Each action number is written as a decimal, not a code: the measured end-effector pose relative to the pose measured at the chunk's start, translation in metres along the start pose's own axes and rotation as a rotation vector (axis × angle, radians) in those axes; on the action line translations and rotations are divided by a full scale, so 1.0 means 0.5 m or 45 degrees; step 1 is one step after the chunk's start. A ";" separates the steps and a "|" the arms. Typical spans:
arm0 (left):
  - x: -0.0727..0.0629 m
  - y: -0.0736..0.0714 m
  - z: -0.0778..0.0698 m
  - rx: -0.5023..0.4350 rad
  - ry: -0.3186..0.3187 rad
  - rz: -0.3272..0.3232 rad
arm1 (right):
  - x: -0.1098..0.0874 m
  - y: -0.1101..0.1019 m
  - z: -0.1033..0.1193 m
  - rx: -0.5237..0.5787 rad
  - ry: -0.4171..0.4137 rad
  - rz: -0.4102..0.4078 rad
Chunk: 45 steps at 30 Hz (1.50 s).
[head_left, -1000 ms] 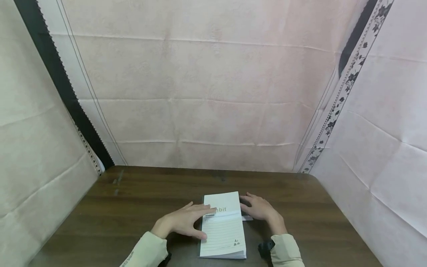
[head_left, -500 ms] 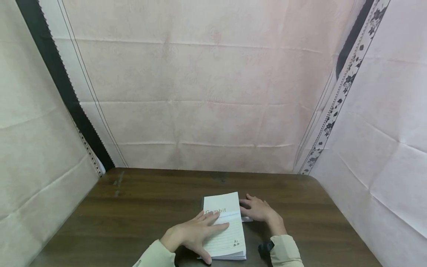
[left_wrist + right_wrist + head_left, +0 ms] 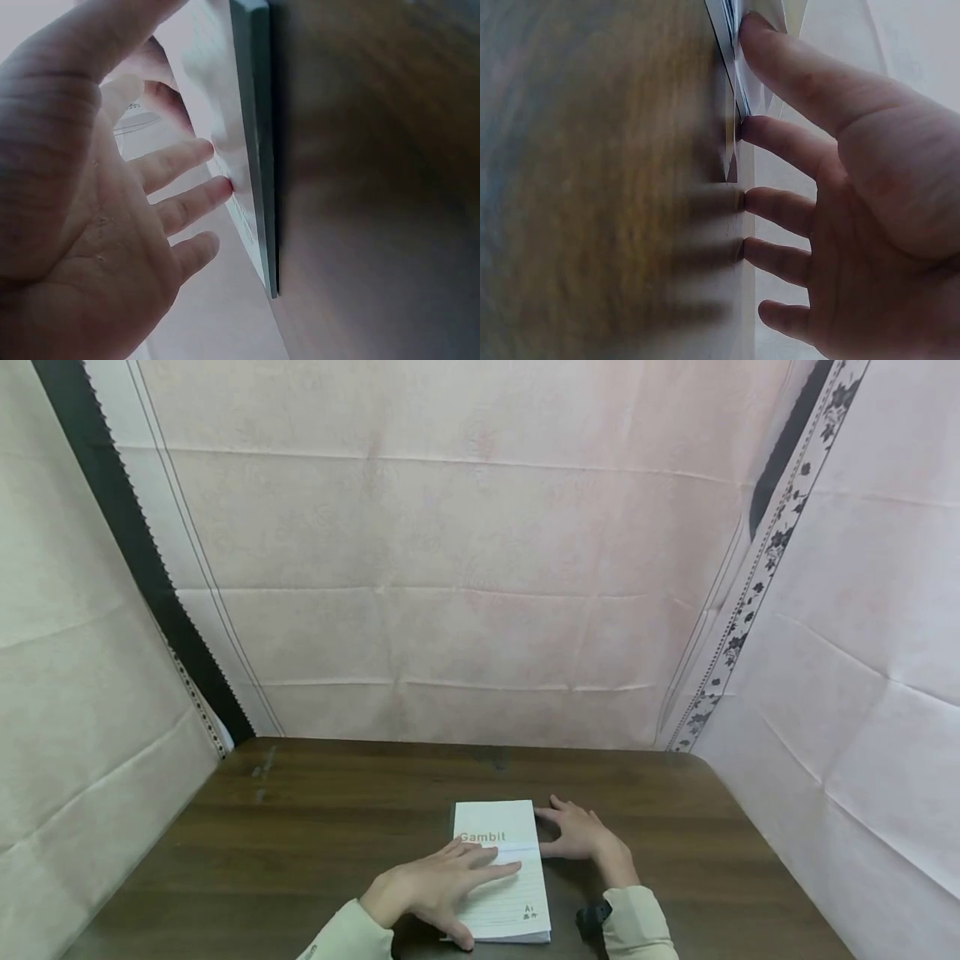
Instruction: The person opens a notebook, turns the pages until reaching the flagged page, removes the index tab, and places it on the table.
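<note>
A white notebook (image 3: 501, 893) printed "Gambit" lies on the table, its lower part lined and its dark green cover edge (image 3: 259, 150) showing in the left wrist view. My left hand (image 3: 442, 885) lies across its left side, fingers spread over the page and thumb near the lower left corner. At the right edge my right hand (image 3: 579, 835) has its fingers spread. In the right wrist view the thumb and index finger of that right hand (image 3: 840, 202) touch the page edges (image 3: 739, 82), while its other fingers are on or just above the tabletop.
The brown wooden table (image 3: 322, 793) spreads around the notebook. Pale cloth walls (image 3: 465, 568) enclose it at the back and both sides. A dark band (image 3: 724, 45) of the notebook's edge borders the right fingers. A black wrist device (image 3: 592, 920) sits at the right cuff.
My left hand has slid right and nearer onto the notebook. The pale piece jutting from its right edge no longer shows, and the notebook sits a little straighter. The right hand has barely shifted.
</note>
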<state>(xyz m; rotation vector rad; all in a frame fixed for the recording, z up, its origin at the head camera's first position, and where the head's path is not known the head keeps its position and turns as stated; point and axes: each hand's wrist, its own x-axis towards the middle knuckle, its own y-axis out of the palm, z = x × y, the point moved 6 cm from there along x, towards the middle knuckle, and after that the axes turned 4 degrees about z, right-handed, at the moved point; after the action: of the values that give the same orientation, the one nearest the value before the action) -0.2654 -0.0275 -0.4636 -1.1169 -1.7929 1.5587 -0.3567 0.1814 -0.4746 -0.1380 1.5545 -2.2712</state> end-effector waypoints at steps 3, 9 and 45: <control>0.003 0.002 -0.004 0.019 0.012 -0.004 | -0.001 0.000 0.001 0.002 0.005 0.009; 0.003 0.000 -0.007 0.057 0.014 -0.020 | -0.002 0.001 0.000 0.030 0.021 0.022; -0.010 -0.063 -0.035 0.187 0.169 -0.423 | -0.004 0.001 0.008 0.012 0.000 0.039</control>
<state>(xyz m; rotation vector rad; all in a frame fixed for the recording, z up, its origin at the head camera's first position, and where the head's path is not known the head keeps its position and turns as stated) -0.2565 -0.0220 -0.4289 -0.7874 -1.6476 1.3601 -0.3535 0.1783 -0.4734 -0.1112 1.5352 -2.2543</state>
